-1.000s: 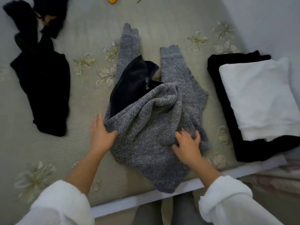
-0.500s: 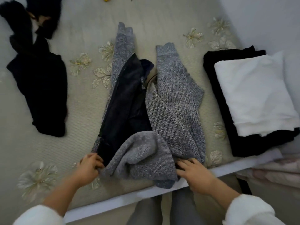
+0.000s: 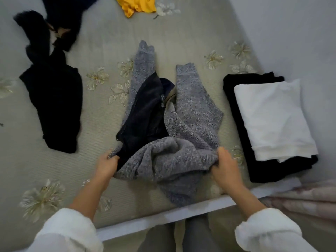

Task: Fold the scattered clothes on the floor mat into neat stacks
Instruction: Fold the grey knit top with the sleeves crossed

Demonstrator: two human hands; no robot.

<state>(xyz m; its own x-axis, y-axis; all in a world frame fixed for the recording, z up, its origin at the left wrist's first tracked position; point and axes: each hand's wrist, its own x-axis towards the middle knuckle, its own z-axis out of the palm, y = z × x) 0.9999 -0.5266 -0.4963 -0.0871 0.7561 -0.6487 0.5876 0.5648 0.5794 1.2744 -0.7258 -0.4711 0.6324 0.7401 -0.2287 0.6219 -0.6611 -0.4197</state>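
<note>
A pale floor mat embroidered with flowers fills the view from above. In its middle, running away from the fingers, lies a grey knitted sweater, both sleeves stretched toward the far side. Dark navy cloth shows in its open middle; whether that is a lining or a second garment cannot be told. Well apart to the outside of the right fingers sits a finished stack, a folded white garment on a folded black garment. Well apart to the outside of the left fingers an unfolded black garment lies loose, and a yellow garment is crumpled far beyond the fingertips. The left hand grips the near left corner of the sweater's bunched hem, fingers curled into the knit. The right hand grips the near right corner the same way. The hem sags in a loose roll between the two hands, and a tail of knit trails back toward the mat's white near edge, behind the wrists. This looks like an early step on the sweater: getting its body spread flat. The next move likely calls for drawing the corners apart and laying the hem smooth before turning in the sleeves. Bare mat lies on both sides of the fingers, more of it on the left. The stack limits room on the right, and the near edge leaves little room toward the body.
</note>
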